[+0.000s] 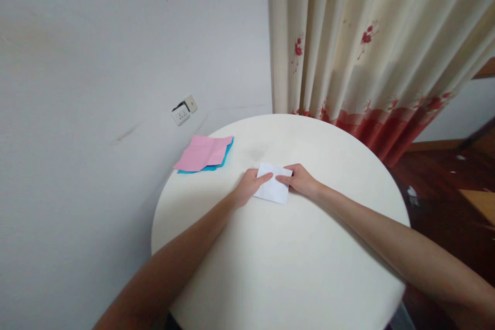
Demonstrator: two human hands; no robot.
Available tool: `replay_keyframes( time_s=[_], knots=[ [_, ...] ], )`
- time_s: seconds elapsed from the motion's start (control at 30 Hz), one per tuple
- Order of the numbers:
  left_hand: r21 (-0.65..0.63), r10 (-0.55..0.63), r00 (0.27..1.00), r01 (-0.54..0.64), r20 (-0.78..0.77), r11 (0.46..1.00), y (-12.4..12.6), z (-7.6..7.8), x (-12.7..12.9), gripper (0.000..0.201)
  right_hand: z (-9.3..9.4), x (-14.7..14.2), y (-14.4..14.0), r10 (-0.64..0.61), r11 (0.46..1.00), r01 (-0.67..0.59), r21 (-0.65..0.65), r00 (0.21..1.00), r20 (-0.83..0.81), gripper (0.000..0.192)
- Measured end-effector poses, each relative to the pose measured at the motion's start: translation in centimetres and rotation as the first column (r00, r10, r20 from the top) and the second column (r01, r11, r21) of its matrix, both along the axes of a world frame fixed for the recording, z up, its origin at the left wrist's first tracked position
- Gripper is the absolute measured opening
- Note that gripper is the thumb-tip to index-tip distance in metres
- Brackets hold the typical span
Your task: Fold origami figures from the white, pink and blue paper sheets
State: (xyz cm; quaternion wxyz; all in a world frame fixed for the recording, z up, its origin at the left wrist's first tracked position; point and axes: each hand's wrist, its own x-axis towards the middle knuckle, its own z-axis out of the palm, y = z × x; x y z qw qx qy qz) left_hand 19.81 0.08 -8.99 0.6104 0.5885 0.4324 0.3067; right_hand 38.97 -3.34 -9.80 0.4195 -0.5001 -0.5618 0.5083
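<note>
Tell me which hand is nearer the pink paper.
Left. The left hand is to the right of the pink paper and closer to the person; the right hand is farther right.

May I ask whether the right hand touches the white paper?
Touching: in the head view, the right hand has its thumb on the white paper.

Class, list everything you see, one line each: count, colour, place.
small paper: one, white, in both hands
pink paper: one, pink, table's far left
blue paper: count unclear, blue, beneath pink
table: one, white, centre
socket: one, white, on wall
wall plate: one, beige, beside socket
wall: one, pale, left
curtain: one, cream and red, behind table
skirting: one, brown, right
floor: one, dark red, right
scraps: count unclear, white, on floor
flat thing: one, tan, right edge
left hand: one, bare, paper's left edge
right hand: one, bare, paper's right edge
arms: two, bare, over table
</note>
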Motion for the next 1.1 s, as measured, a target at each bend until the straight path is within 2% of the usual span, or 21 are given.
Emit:
replay_keyframes(
  time_s=[0.7,1.1],
  knots=[
    [-0.002,0.002,1.0,-0.002,0.003,1.0,-0.02,-0.06,0.0,0.047,-0.16,-0.01,0.05,-0.005,1.0,0.005,-0.002,1.0,-0.016,0.035],
    [0.041,-0.014,0.999,0.015,-0.029,0.999,0.2,-0.49,-0.13,0.047,0.08,0.03,-0.08,0.007,1.0,-0.007,0.01,1.0,-0.003,0.039]
  ],
)
